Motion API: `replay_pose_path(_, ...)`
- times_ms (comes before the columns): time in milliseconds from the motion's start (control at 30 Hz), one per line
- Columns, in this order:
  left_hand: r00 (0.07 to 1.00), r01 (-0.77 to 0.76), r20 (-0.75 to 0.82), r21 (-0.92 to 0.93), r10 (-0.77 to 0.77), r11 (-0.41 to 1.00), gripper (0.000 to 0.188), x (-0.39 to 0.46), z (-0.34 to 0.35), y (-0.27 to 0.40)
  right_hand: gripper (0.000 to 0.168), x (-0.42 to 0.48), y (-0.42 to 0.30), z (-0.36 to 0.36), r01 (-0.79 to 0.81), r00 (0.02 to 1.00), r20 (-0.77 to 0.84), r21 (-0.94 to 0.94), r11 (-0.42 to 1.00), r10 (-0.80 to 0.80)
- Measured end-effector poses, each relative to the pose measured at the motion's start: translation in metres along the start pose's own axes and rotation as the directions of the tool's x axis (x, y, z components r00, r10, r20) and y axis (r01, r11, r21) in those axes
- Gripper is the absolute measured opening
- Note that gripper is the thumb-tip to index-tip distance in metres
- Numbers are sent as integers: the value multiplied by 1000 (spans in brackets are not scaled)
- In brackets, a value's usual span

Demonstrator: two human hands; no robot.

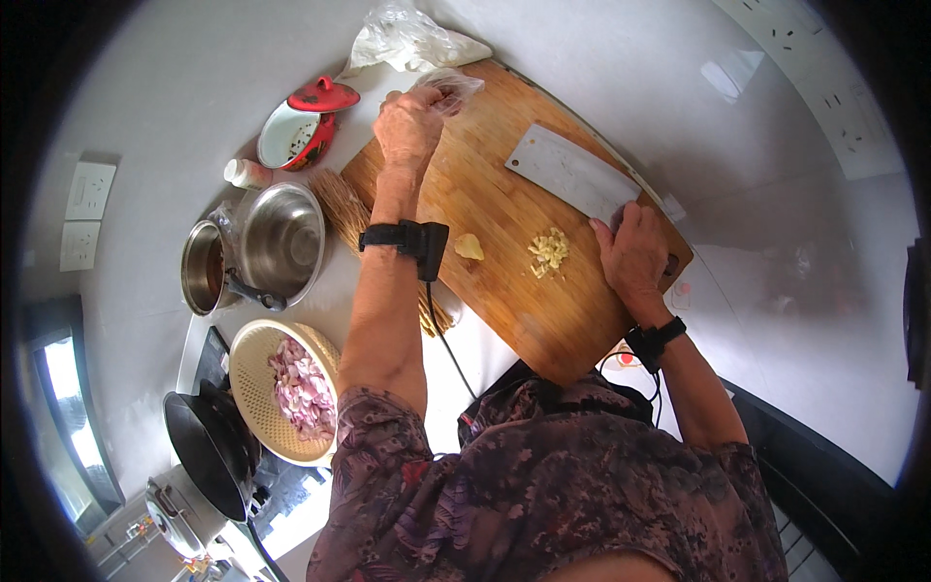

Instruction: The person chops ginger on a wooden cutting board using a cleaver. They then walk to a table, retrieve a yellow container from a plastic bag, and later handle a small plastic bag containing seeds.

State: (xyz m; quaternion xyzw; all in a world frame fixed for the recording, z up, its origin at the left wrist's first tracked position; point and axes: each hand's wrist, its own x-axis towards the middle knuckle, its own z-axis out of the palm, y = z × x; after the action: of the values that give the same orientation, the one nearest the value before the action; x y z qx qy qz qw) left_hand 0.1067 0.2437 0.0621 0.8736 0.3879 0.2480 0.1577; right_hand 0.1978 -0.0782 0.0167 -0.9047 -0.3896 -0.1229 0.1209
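Note:
My left hand (413,125) is at the far left part of the wooden cutting board (502,291), gripping a clear plastic bag (457,86) with something dark reddish inside. My right hand (634,251) rests at the board's right side, its fingers at the handle end of a cleaver (571,173) that lies flat on the board; the handle is mostly hidden. Chopped pale yellow pieces (549,252), perhaps ginger or garlic, form a small heap left of my right hand. A flat yellowish slice (469,246) lies apart from them.
Left of the board are a straw brush (342,204), a steel bowl (284,244), a smaller steel pot (196,269), a red enamel pot (318,149) with its lid tilted, and a white bottle (246,174). Nearer are a colander (251,385) of sliced onions (302,389) and a black wok (204,455).

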Motion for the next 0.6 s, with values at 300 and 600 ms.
replay_pose_path(300,988,-56,-135,135,74,989,18,1,18,2,43,0,1,-1,13,1000,1,4,1000,-13)
replay_pose_path(600,980,-103,-161,89,117,991,16,8,34,-12,44,1,-1,-1,11,1000,-16,12,1000,-11)
